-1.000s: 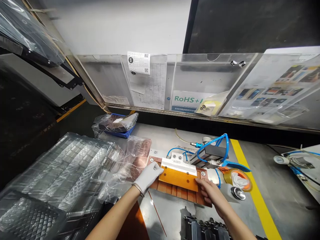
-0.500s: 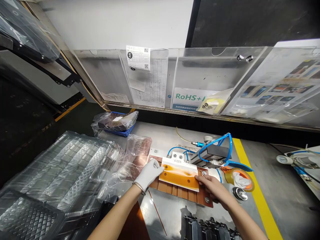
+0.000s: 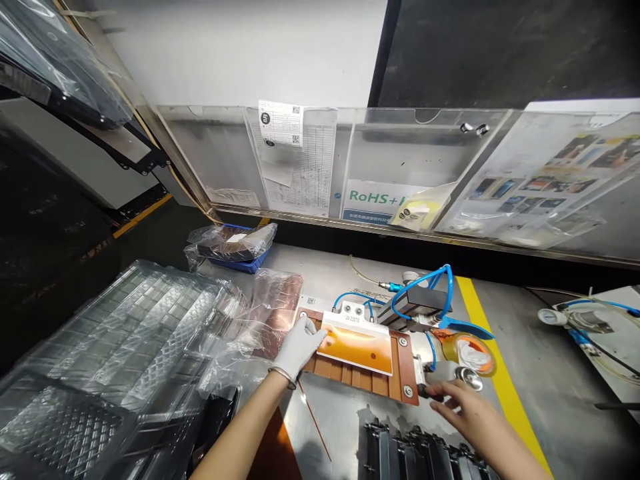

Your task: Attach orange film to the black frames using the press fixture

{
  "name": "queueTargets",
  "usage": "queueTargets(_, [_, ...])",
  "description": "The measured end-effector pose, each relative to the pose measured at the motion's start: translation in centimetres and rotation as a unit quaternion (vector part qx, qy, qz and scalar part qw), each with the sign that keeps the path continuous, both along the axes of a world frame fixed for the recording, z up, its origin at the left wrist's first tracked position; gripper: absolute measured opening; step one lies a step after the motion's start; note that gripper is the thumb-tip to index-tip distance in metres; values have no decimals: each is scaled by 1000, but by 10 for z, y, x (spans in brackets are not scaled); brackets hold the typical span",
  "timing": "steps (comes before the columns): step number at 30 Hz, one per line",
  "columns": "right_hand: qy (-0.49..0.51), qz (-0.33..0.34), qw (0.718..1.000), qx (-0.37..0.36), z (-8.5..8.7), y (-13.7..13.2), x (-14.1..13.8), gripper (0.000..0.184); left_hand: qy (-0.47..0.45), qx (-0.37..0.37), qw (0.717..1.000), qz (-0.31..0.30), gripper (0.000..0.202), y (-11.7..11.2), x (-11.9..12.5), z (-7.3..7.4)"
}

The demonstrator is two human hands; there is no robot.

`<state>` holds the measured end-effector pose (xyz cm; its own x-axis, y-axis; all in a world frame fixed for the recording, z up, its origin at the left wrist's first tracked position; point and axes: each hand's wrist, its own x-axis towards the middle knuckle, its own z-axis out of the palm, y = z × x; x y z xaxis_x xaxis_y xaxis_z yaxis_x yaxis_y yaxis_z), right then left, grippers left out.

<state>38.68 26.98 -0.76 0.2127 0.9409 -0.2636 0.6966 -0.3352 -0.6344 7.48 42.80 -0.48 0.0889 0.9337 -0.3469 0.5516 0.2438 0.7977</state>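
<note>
My left hand (image 3: 299, 348), in a white glove, presses on the left edge of a glossy orange film sheet (image 3: 356, 348), its fingers together. The sheet lies on a slotted copper plate (image 3: 357, 377) with bolts at its corners, under a white strip (image 3: 353, 321) marked JJ-25070. My bare right hand (image 3: 465, 408) is off the sheet, fingers apart, just beyond the plate's lower right corner. A small dark object (image 3: 429, 393) lies near its fingertips, too small to identify.
A pneumatic cylinder (image 3: 414, 307) with blue air tubes stands beyond the plate. Tape roll (image 3: 469, 353), metal lid (image 3: 471, 379), black parts (image 3: 420, 455), stacked clear plastic trays (image 3: 115, 340) and a bagged blue bin (image 3: 233, 245) surround the work.
My right hand has lifted off the orange sheet and moved down and right past the plate's corner. My left hand stays on the sheet's left edge.
</note>
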Motion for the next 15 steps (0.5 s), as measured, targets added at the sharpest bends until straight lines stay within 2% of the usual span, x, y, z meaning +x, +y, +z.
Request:
queueTargets(5, [-45, -33, 997, 55, -10, -6, -17, 31, -12, 15, 1000, -7, 27, -1, 0, -2])
queueTargets(9, [-66, -81, 992, 77, -2, -16, -26, 39, -12, 34, 999, 23, 37, 1, -8, 4])
queueTargets(12, [-33, -130, 989, 68, 9, -52, -28, 47, -8, 55, 995, 81, 34, -7, -21, 15])
queueTargets(15, [37, -196, 979, 31, 15, -102, -34, 51, -10, 60, 993, 100, 29, -44, -26, 26])
